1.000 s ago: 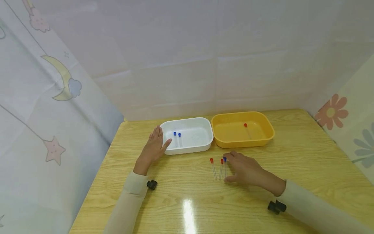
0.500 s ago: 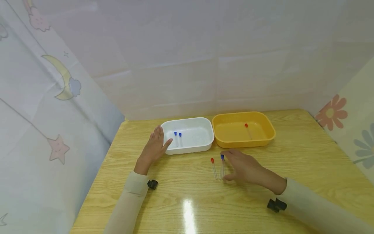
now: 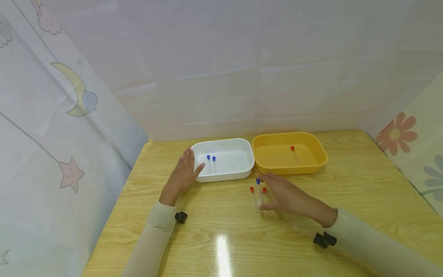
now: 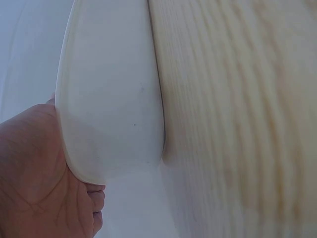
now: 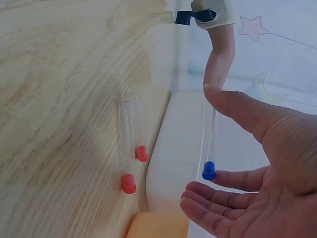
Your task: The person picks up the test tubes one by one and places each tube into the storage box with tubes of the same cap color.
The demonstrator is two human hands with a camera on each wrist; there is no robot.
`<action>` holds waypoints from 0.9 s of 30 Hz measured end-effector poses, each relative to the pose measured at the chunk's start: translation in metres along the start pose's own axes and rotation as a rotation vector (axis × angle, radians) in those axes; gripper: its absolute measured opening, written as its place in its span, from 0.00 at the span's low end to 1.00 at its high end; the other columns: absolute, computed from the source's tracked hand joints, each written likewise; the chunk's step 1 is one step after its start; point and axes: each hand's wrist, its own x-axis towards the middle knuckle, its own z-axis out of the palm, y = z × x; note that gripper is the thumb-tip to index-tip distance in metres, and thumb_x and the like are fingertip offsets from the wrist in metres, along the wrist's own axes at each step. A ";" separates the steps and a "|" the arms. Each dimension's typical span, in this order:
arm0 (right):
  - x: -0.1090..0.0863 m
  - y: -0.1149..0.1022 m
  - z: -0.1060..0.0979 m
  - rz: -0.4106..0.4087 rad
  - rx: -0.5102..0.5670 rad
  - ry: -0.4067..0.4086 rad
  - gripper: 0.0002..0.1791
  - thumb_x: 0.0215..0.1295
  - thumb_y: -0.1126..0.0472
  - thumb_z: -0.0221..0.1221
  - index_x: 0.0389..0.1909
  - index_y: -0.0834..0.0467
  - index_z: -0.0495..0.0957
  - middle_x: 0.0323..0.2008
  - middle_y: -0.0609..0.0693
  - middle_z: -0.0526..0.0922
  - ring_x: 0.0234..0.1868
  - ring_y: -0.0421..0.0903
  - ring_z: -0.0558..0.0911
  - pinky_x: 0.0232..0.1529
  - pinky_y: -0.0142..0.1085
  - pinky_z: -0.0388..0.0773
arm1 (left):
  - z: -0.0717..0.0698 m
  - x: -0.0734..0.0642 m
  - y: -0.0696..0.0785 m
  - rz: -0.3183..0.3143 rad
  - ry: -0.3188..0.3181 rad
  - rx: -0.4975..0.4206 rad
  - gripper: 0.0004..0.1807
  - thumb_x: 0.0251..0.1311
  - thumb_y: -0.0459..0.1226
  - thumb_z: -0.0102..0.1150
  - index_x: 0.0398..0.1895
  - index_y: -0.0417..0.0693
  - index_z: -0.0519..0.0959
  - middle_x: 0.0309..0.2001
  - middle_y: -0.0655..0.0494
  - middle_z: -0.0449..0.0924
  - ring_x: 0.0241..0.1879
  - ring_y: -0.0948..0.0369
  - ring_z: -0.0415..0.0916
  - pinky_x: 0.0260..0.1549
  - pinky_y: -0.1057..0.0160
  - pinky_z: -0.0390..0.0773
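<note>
My right hand (image 3: 287,194) pinches a clear test tube with a blue cap (image 3: 258,192) lengthwise, thumb at its bottom end and a fingertip at the cap. In the right wrist view this blue-capped tube (image 5: 208,168) is raised off the table. Two red-capped test tubes (image 5: 129,182) lie on the wood beside it. With fingers extended, my left hand (image 3: 181,171) rests against the left end of the white tray (image 3: 226,177), its thumb near the front rim. Two blue-capped tubes (image 3: 214,159) lie inside that tray.
A yellow tray (image 3: 290,170) stands right beside the white one and holds one red-capped tube (image 3: 292,148). Both trays sit near the back of the wooden table (image 3: 194,246), with a pale cloth backdrop (image 3: 207,77) behind. Black cameras are strapped to both wrists.
My right hand has lifted the blue-capped tube and carried it left, over the red-capped tubes. The left hand has stayed at the white tray.
</note>
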 end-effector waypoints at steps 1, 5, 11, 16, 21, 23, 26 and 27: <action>0.001 0.000 0.000 -0.001 0.005 0.001 0.50 0.51 0.46 0.78 0.70 0.65 0.67 0.63 0.61 0.75 0.63 0.62 0.75 0.60 0.58 0.74 | 0.000 0.000 0.000 -0.001 -0.001 -0.003 0.47 0.79 0.61 0.29 0.79 0.31 0.34 0.81 0.36 0.31 0.80 0.46 0.29 0.76 0.47 0.37; 0.005 -0.001 -0.001 -0.008 0.018 0.003 0.49 0.52 0.47 0.78 0.69 0.66 0.68 0.63 0.61 0.75 0.62 0.61 0.76 0.59 0.56 0.75 | 0.000 0.000 0.000 -0.003 -0.007 -0.009 0.48 0.78 0.61 0.29 0.79 0.32 0.33 0.81 0.37 0.29 0.80 0.47 0.28 0.76 0.47 0.36; 0.011 -0.002 -0.003 -0.035 0.051 0.011 0.46 0.53 0.48 0.77 0.67 0.66 0.69 0.61 0.59 0.76 0.60 0.58 0.77 0.58 0.54 0.77 | 0.001 0.000 0.000 0.005 0.001 -0.001 0.48 0.78 0.61 0.28 0.79 0.31 0.34 0.81 0.36 0.30 0.80 0.46 0.28 0.76 0.47 0.37; 0.018 -0.004 -0.005 -0.080 0.063 0.031 0.46 0.51 0.51 0.78 0.68 0.63 0.70 0.58 0.56 0.77 0.56 0.55 0.78 0.55 0.51 0.79 | 0.000 0.000 0.000 0.005 0.004 -0.001 0.48 0.78 0.61 0.29 0.79 0.31 0.34 0.81 0.37 0.30 0.80 0.46 0.29 0.76 0.47 0.37; 0.023 -0.007 -0.008 -0.110 0.048 0.033 0.45 0.51 0.50 0.78 0.67 0.64 0.70 0.54 0.54 0.78 0.51 0.50 0.78 0.52 0.47 0.79 | 0.000 -0.001 0.000 -0.001 -0.005 0.000 0.48 0.79 0.61 0.29 0.79 0.31 0.34 0.81 0.38 0.28 0.80 0.46 0.29 0.76 0.47 0.36; 0.025 -0.008 -0.010 -0.118 0.034 0.035 0.45 0.51 0.50 0.78 0.66 0.65 0.70 0.54 0.55 0.78 0.52 0.52 0.78 0.53 0.48 0.79 | 0.000 0.000 0.000 -0.003 -0.009 -0.001 0.48 0.78 0.61 0.28 0.79 0.31 0.33 0.81 0.39 0.27 0.80 0.46 0.28 0.76 0.48 0.35; 0.027 -0.009 -0.011 -0.130 0.029 0.040 0.45 0.51 0.50 0.78 0.65 0.67 0.71 0.55 0.57 0.78 0.54 0.55 0.78 0.54 0.50 0.79 | 0.001 0.000 -0.001 0.000 -0.003 0.002 0.48 0.78 0.62 0.28 0.79 0.31 0.34 0.81 0.37 0.29 0.80 0.46 0.29 0.76 0.48 0.36; 0.028 -0.010 -0.011 -0.134 0.026 0.040 0.45 0.51 0.50 0.78 0.65 0.67 0.71 0.56 0.58 0.78 0.55 0.57 0.78 0.55 0.51 0.78 | 0.001 0.000 -0.001 0.001 0.000 0.003 0.48 0.78 0.62 0.28 0.79 0.31 0.34 0.81 0.37 0.30 0.80 0.46 0.29 0.76 0.48 0.36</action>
